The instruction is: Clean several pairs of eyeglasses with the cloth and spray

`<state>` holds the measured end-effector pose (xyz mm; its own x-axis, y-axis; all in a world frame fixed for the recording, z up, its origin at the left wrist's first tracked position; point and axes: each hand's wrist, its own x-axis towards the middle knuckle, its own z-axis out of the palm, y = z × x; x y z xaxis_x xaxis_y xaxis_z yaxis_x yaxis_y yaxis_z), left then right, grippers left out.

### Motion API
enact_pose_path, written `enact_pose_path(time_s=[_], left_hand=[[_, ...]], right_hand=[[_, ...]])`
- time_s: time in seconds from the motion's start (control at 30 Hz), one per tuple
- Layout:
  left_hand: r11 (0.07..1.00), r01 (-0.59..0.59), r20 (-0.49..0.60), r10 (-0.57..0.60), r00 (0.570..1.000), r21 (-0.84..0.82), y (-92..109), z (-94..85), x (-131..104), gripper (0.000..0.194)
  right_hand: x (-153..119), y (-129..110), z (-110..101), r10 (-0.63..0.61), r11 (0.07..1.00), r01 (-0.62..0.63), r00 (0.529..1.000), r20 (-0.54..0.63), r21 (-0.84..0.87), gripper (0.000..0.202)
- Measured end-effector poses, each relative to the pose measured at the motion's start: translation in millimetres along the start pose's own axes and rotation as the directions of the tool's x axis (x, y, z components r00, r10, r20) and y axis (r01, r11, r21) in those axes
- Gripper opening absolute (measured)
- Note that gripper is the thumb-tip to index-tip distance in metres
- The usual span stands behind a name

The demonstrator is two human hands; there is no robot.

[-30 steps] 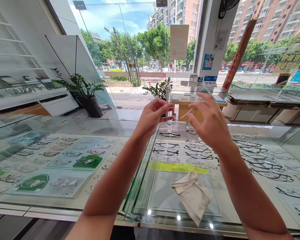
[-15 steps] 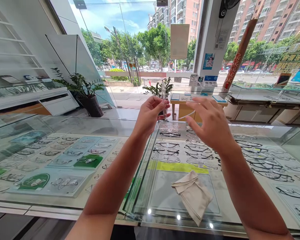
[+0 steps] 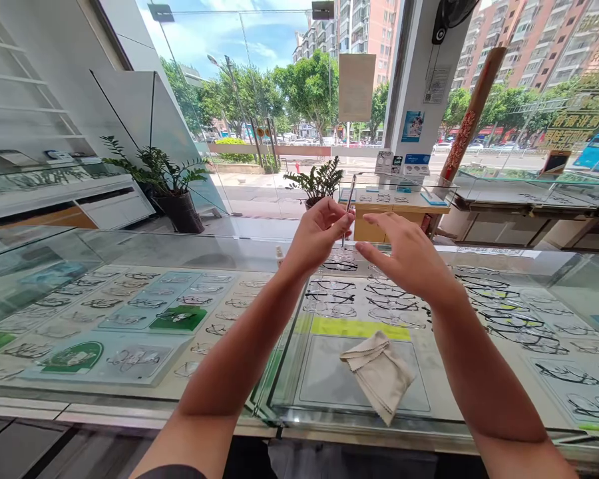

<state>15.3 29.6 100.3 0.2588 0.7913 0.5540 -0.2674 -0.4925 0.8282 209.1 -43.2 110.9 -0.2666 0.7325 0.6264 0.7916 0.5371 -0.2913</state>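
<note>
Above the far part of the glass counter, my left hand point(image 3: 324, 229) pinches a thin pair of glasses point(image 3: 350, 194), seen nearly edge-on and upright. My right hand point(image 3: 404, 249) is just to the right of it, fingers apart and pointing at the glasses, with a small gap between thumb and forefinger. Nothing shows in its grip. A beige cloth point(image 3: 379, 376) lies crumpled on the glass counter top, below and between my forearms. Rows of eyeglass frames point(image 3: 332, 286) show under the glass beneath my hands.
The glass counter point(image 3: 289, 416) spans the view. More glasses and green pads point(image 3: 180, 318) are inside it at the left. A small bottle point(image 3: 279, 254) stands behind my left wrist. Potted plants point(image 3: 180, 206), another display case point(image 3: 399, 199) and large windows are beyond.
My left hand has moved right and turned the glasses, so they now appear edge-on. My right hand has shifted slightly left and down. The small bottle now shows behind my left wrist.
</note>
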Motion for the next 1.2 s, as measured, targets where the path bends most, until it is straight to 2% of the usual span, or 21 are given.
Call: enact_pose_path(time_s=[0.13,0.3,0.37,0.5,0.63,0.7,0.77,0.8,0.83,0.87,0.9,0.93,0.97,1.03,1.07,1.2], left_hand=[[0.997,0.028,0.040,-0.026,0.999,-0.069,1.8,9.6,-5.7,0.047],[0.955,0.186,0.088,-0.170,0.981,-0.230,-13.5,33.2,-22.4,0.046],[0.936,0.227,0.090,-0.210,0.974,-0.268,-24.8,39.2,-31.1,0.045],[0.895,0.351,0.127,-0.328,0.936,-0.277,-47.3,37.5,-48.2,0.044],[0.911,0.359,0.117,-0.341,0.933,-0.205,-65.0,27.3,-62.8,0.039],[0.962,0.267,0.077,-0.262,0.962,-0.059,-72.2,19.0,-65.7,0.034],[0.976,0.098,-0.039,-0.092,0.995,0.197,-79.0,5.6,-63.8,0.027],[0.939,0.017,-0.123,0.027,0.992,0.343,-82.7,-3.6,-61.2,0.022],[0.876,-0.032,-0.209,0.149,0.966,0.481,-86.8,-14.3,-57.9,0.017],[0.802,-0.037,-0.292,0.259,0.921,0.596,-91.5,-26.3,-54.2,0.011],[0.740,-0.006,-0.370,0.343,0.863,0.673,-96.9,-39.1,-50.6,0.010],[0.700,0.055,-0.434,0.376,0.819,0.712,-102.9,-52.3,-47.2,0.018],[0.683,0.146,-0.505,0.362,0.783,0.716,-109.5,-65.3,-44.5,0.028],[0.670,0.361,-0.640,0.224,0.735,0.649,-123.4,-88.6,-41.0,0.046],[0.665,0.421,-0.676,0.174,0.716,0.617,-130.4,-98.4,-40.3,0.053],[0.650,0.537,-0.717,0.017,0.697,0.537,-154.5,-123.0,-43.3,0.064]], right_hand=[[2.1,1.3,16.7,-0.034,0.972,0.030,0.999,0.013,0.232,0.055],[-13.2,10.0,36.5,-0.006,0.954,0.028,0.997,-0.074,0.300,0.027],[-26.4,15.2,40.7,0.022,0.951,0.002,0.997,-0.073,0.309,0.023],[-49.7,25.8,52.5,0.033,0.908,-0.015,0.999,-0.037,0.419,0.028],[-60.6,34.0,72.4,0.060,0.891,-0.042,0.998,-0.025,0.451,0.030],[-64.0,38.5,80.9,0.079,0.904,-0.063,0.997,-0.020,0.424,0.032],[-67.0,43.6,86.7,0.109,0.916,-0.096,0.994,-0.012,0.390,0.034],[-68.2,46.3,88.5,0.122,0.918,-0.108,0.992,-0.012,0.381,0.035],[-69.0,49.0,89.9,0.133,0.917,-0.116,0.991,-0.018,0.383,0.035],[-69.4,51.4,90.9,0.143,0.912,-0.120,0.989,-0.030,0.391,0.035],[-69.6,53.6,91.5,0.152,0.907,-0.121,0.987,-0.046,0.404,0.035],[-69.5,55.4,91.9,0.162,0.902,-0.123,0.985,-0.061,0.415,0.035],[-69.4,56.7,92.1,0.175,0.897,-0.127,0.982,-0.076,0.424,0.036],[-69.0,58.2,91.9,0.207,0.889,-0.144,0.973,-0.101,0.435,0.037],[-69.0,58.4,91.6,0.221,0.885,-0.152,0.969,-0.110,0.440,0.038],[-69.6,56.8,90.7,0.240,0.870,-0.146,0.960,-0.146,0.471,0.038]])
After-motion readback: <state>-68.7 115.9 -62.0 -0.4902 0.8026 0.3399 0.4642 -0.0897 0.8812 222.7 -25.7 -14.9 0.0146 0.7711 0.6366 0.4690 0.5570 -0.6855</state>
